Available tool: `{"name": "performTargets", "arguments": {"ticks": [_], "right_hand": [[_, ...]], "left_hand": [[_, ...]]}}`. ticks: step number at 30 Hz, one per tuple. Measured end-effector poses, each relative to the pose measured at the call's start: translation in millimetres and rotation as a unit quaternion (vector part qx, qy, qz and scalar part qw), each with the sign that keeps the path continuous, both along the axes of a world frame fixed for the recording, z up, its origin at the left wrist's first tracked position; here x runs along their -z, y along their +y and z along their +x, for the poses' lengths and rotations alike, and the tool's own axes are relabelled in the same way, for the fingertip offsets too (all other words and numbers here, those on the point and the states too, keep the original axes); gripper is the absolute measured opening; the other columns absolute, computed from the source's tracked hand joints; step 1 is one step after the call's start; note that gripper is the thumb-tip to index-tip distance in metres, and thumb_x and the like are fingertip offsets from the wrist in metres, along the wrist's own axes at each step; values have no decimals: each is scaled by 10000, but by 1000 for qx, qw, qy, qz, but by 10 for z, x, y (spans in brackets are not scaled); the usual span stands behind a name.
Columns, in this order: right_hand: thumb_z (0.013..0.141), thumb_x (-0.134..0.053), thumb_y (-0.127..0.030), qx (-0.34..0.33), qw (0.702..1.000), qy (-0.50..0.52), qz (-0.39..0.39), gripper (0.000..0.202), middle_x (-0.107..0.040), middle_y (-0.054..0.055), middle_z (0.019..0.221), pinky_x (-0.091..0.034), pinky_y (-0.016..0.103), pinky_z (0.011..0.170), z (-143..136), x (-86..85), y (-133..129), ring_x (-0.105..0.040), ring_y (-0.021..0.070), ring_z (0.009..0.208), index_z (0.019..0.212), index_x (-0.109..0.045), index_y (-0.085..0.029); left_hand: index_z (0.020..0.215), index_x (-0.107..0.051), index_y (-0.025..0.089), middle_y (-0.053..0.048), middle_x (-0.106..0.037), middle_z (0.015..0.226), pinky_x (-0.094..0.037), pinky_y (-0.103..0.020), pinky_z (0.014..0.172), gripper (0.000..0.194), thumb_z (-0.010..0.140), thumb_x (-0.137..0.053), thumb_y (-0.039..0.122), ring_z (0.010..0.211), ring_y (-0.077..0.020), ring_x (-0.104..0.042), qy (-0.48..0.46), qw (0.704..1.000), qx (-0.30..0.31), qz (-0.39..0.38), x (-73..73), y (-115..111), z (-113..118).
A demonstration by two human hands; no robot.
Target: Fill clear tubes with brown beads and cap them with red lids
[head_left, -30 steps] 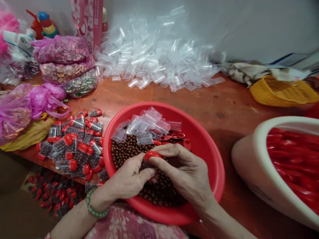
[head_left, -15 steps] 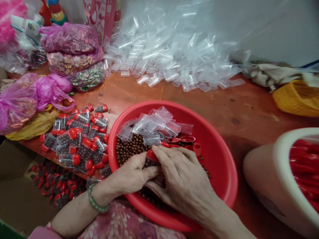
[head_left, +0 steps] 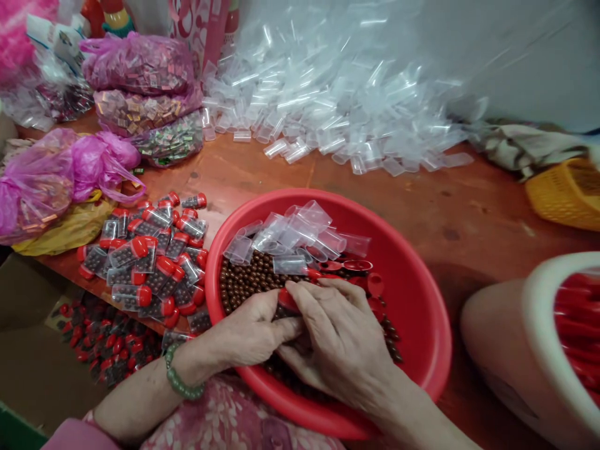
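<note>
Left hand [head_left: 255,328] and right hand [head_left: 335,344] meet over a small red-capped container [head_left: 287,300]: the left pinches it between thumb and fingers, and the right folds closely over it, fingertips at the red end. Most of the container is hidden by the fingers, so its tilt cannot be told.

Directly beneath the hands sit brown beads [head_left: 248,281], inside a red basin [head_left: 407,275]. Just beyond the fingertips, clear tubes [head_left: 300,234] lie loosely on the beads, and red spoon-shaped pieces [head_left: 359,265] rest beyond the right hand's knuckles.

To the left of the left hand, many filled containers [head_left: 150,256] with red ends are heaped on the surface [head_left: 422,200]; more red-ended pieces [head_left: 105,344] lie lower down, past the surface's edge. A green beaded bracelet [head_left: 180,375] circles the left wrist.

Well to the right of the right hand stands a white tub [head_left: 492,337] holding red pieces [head_left: 581,331]. Far ahead of both hands spreads a large pile of transparent sleeves [head_left: 337,100], with pink bags [head_left: 140,69] farther left and a yellow basket [head_left: 565,194] farther right.
</note>
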State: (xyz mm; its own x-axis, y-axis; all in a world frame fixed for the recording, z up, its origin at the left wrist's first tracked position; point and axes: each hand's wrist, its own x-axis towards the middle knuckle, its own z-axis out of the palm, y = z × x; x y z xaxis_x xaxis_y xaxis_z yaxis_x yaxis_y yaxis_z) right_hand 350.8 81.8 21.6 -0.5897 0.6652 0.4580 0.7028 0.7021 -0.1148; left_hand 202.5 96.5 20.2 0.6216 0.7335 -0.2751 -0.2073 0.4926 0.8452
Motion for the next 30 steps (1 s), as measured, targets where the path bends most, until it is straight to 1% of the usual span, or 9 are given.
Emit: {"name": "performTargets", "arguments": {"ticks": [5,10,16,18,20,22,26,28,30], "right_hand": [[839,-619,-466,-37,971,31,-235,704,-635,158,1233,-539,396,853,343,-175,158,-632,272,1079,1418,-345,-175],[902,-550,-310,48,958,11,-281,260,-717,84,1009,-550,341,750,582,35,510,-695,225,874,1128,-607,-195],[913,-491,-223,83,934,-247,-246,218,-650,91,1013,-438,276,582,216,103,680,-642,182,750,1079,-623,-172],[919,-476,-224,80,928,-270,-245,200,-634,75,942,-366,264,515,139,84,714,-606,159,664,1029,-635,-171],[916,-457,-176,74,926,-280,-243,197,-617,68,882,-321,267,500,109,79,740,-570,148,613,976,-645,-163],[903,-445,-124,68,925,-290,-237,204,-605,77,840,-322,277,526,102,83,744,-562,160,633,907,-647,-146],[901,-458,-138,50,929,-288,-227,180,-606,115,863,-356,291,600,61,95,645,-579,199,751,821,-619,-134],[883,-451,-96,34,930,-282,-233,154,-611,101,862,-335,279,562,10,109,554,-574,173,696,848,-597,-135],[837,-447,-21,5,928,-278,-247,184,-610,56,814,-311,266,525,-45,127,466,-556,138,618,879,-575,-147]], "left_hand": [[868,-607,147,-33,-606,836,-455,-241,757,187,902,-519,308,791,-141,-561,100,993,15,69,-245,-125,-292],[983,-677,208,-33,-694,931,-458,-230,828,240,903,-530,381,850,-165,-614,288,936,137,148,-342,-602,-1154],[1132,-672,251,-56,-716,1113,-490,-325,918,353,878,-459,371,1052,-262,-651,647,743,152,78,299,-1306,-2273],[1134,-678,181,-116,-741,1016,-504,-397,889,391,845,-429,264,999,-312,-677,729,656,183,64,457,-1408,-2486],[1158,-664,107,-173,-737,1015,-511,-444,872,430,832,-414,233,990,-351,-683,765,611,195,62,490,-1418,-2537],[1192,-646,117,-170,-717,1107,-519,-433,891,431,868,-431,303,1034,-338,-676,743,643,163,89,398,-1344,-2404],[1157,-644,268,-40,-718,1137,-544,-283,870,284,907,-531,340,1004,-197,-689,569,778,16,265,52,-987,-1715],[1109,-635,227,-41,-731,1037,-538,-244,858,226,892,-570,225,945,-155,-686,429,801,-80,410,-57,-748,-1311],[1084,-628,168,-73,-724,997,-536,-279,888,224,862,-603,155,946,-166,-670,336,788,-125,501,-68,-523,-973]]}}
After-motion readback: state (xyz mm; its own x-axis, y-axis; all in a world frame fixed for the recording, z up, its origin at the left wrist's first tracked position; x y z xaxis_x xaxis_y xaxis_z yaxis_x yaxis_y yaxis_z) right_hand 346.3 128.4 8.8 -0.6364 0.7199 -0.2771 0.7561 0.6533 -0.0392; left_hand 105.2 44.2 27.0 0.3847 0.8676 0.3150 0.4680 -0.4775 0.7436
